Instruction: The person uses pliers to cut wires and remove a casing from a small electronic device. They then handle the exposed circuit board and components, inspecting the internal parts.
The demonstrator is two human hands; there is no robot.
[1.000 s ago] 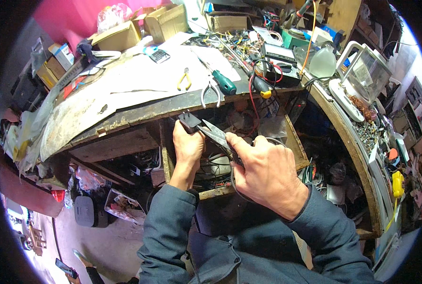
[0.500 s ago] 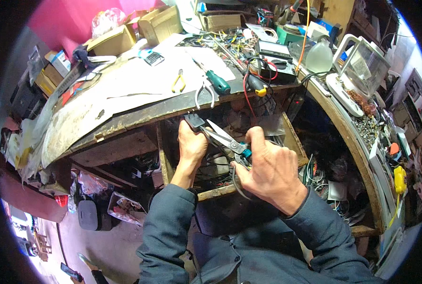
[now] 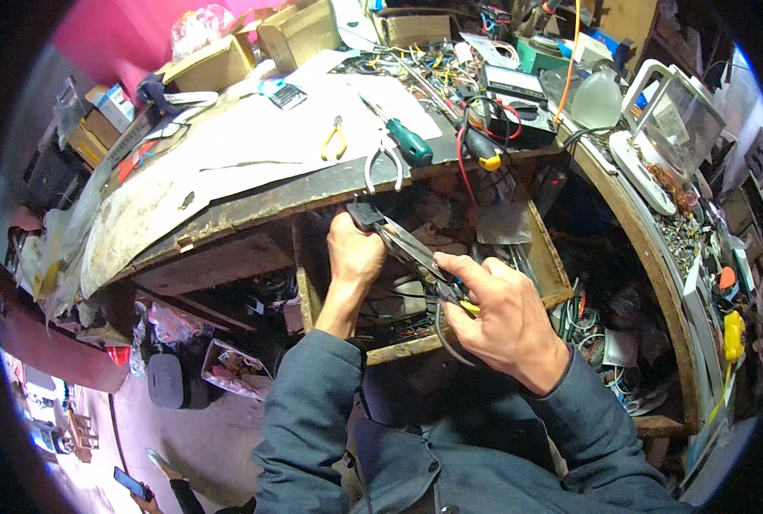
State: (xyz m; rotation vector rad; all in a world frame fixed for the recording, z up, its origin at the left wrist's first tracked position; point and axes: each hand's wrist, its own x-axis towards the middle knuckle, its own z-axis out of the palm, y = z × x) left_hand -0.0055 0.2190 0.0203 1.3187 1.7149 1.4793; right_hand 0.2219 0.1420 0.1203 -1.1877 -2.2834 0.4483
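My left hand [image 3: 353,257] is closed around a black power plug [image 3: 365,217], held up just in front of the workbench edge. My right hand [image 3: 514,325] grips a pair of scissors [image 3: 414,248]. Their blades point up and left, with the tips at the base of the plug beside my left fingers. The handles are mostly hidden by my fingers; a bit of yellow shows. A dark cable [image 3: 451,349] loops below my right hand. Whether the blades touch the cable cannot be made out. White-handled pliers [image 3: 383,170] lie at the bench edge beyond.
Yellow-handled pliers [image 3: 334,141] and a green screwdriver [image 3: 410,142] lie on the bench. An open drawer [image 3: 398,347] with clutter sits beneath my hands. A black meter-like box [image 3: 518,90] with leads stands at the back right. At lower left another person's hand [image 3: 169,467] shows.
The scissor blades, spread apart before, are now nearly together at the plug's base. The scene has shifted slightly rightward in the view. Both hands keep their holds.
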